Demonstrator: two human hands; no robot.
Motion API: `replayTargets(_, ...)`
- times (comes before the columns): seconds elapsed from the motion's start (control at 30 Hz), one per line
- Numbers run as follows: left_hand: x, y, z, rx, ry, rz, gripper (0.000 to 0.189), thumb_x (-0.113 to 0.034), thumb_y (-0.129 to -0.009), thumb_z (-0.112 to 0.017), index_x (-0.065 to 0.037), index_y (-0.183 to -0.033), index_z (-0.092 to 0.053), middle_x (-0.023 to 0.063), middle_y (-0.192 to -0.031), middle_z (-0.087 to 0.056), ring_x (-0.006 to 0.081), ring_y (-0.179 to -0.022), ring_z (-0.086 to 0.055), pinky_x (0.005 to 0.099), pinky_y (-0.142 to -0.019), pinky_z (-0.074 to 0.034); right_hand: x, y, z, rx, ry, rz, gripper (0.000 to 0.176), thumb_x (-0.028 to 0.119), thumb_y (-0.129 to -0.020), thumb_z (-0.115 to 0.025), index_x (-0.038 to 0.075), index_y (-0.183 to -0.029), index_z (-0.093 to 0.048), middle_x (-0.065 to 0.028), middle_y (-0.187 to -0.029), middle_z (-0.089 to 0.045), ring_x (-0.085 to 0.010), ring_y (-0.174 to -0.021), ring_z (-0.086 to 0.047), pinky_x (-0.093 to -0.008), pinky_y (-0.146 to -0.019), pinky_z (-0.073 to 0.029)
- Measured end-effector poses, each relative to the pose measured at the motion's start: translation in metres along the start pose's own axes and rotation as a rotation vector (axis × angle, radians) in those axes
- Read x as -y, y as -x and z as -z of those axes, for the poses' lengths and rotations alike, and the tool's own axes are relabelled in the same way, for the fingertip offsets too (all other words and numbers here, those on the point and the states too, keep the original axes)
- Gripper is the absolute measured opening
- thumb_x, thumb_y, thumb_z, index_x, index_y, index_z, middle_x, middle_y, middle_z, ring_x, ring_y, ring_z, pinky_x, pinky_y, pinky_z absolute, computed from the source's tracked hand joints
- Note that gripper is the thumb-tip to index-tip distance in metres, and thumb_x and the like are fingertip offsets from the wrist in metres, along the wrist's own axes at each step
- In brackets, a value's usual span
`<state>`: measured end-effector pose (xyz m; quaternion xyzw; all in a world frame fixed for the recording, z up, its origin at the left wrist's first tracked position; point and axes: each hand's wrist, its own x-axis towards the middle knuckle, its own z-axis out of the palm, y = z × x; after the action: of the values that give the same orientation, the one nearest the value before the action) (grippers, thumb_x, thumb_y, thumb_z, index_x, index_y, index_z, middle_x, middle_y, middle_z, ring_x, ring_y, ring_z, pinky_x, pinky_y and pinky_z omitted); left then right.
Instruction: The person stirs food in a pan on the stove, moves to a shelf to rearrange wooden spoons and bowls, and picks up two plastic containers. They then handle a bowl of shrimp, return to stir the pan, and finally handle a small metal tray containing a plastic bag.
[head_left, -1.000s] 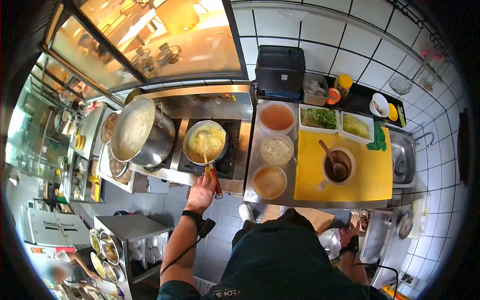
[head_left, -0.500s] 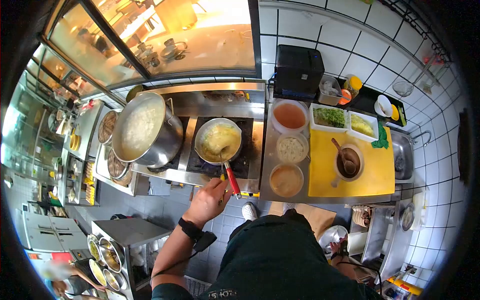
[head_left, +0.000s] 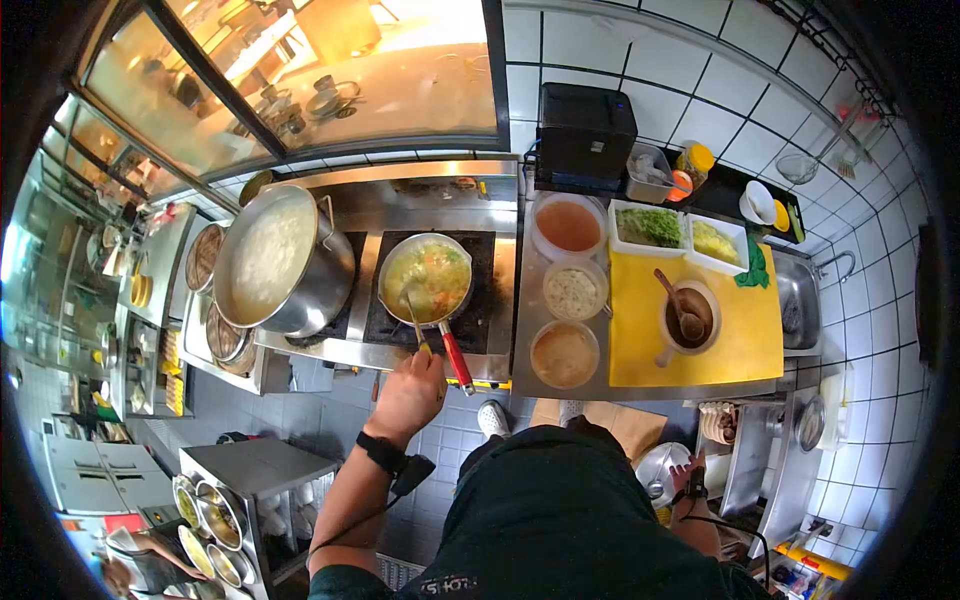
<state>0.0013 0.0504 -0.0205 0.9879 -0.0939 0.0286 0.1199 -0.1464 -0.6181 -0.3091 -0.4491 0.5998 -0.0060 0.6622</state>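
My left hand (head_left: pixel 410 392) is closed around the yellow handle of a long metal spoon (head_left: pixel 413 312), whose head dips into a frying pan (head_left: pixel 466 268) on the burner. Yellowish, bubbling food (head_left: pixel 432 278) with orange and green bits fills the pan. The pan's red handle (head_left: pixel 456 358) points toward me, just right of my left hand and not held. Low on the right, my right hand (head_left: pixel 687 476) has its fingers apart and overlaps the edge of a round metal lid or bowl (head_left: pixel 655 472) in this view.
A big stockpot (head_left: pixel 318 285) of pale, cloudy liquid stands left of the pan. On the right counter are tubs of sauce (head_left: pixel 565 354), white bins of chopped greens (head_left: pixel 648 228) and a yellow cutting board (head_left: pixel 640 345) bearing a bowl with a wooden spoon (head_left: pixel 683 310). Far lower left, another person (head_left: pixel 140 555) stands near bowls.
The spoon has swept from the pan's right side to its left, and my left hand has shifted slightly up with it. The food is spread more evenly. My view has shifted a little.
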Motion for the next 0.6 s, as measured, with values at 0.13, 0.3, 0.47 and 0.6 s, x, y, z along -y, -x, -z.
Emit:
replayTargets(0.13, -0.022, 0.0, 0.036, -0.081, 0.154, -0.033, 0.011, -0.002, -0.083, -0.061, 0.0, -0.094, -0.062, 0.0177, -0.084, -0.059, 0.0371, -0.075, -0.062, 0.0452, -0.066, -0.054, -0.005, -0.004, 0.002, 0.011, 0.016, -0.02, 0.058, 0.053, -0.099, -0.047, 0.02, -0.144, -0.032, -0.0037, -0.149, -0.029, -0.0351, -0.123, -0.042, -0.0525, -0.094, -0.046)
replayTargets(0.3, -0.017, -0.002, 0.017, -0.262, 0.396, 0.012, 0.025, -0.003, -0.083, -0.065, 0.001, -0.108, -0.066, 0.0225, -0.109, -0.065, 0.0375, -0.092, -0.068, 0.0427, -0.079, -0.057, -0.006, -0.009, 0.003, 0.03, 0.024, -0.039, 0.059, 0.053, -0.098, -0.047, 0.019, -0.144, -0.032, -0.0044, -0.149, -0.029, -0.0347, -0.122, -0.042, -0.0519, -0.093, -0.046)
replayTargets(0.47, 0.009, -0.004, -0.015, -0.305, 0.317, 0.03, 0.026, -0.004, -0.083, -0.066, 0.001, -0.109, -0.065, 0.0223, -0.112, -0.064, 0.0391, -0.094, -0.067, 0.0439, -0.08, -0.057, -0.004, -0.012, 0.003, 0.034, 0.024, -0.047, 0.059, 0.054, -0.098, -0.047, 0.018, -0.143, -0.032, -0.0052, -0.149, -0.03, -0.0344, -0.122, -0.042, -0.0512, -0.092, -0.047)
replayTargets(0.6, 0.01, -0.004, -0.007, -0.168, 0.112, 0.037, 0.03, -0.005, -0.082, -0.066, -0.001, -0.112, -0.062, 0.0201, -0.108, -0.061, 0.0377, -0.091, -0.066, 0.044, -0.077, -0.057, 0.001, -0.012, -0.003, 0.047, 0.032, -0.056, 0.06, 0.054, -0.098, -0.046, 0.018, -0.143, -0.033, -0.0058, -0.148, -0.03, -0.0341, -0.121, -0.042, -0.0507, -0.091, -0.047)
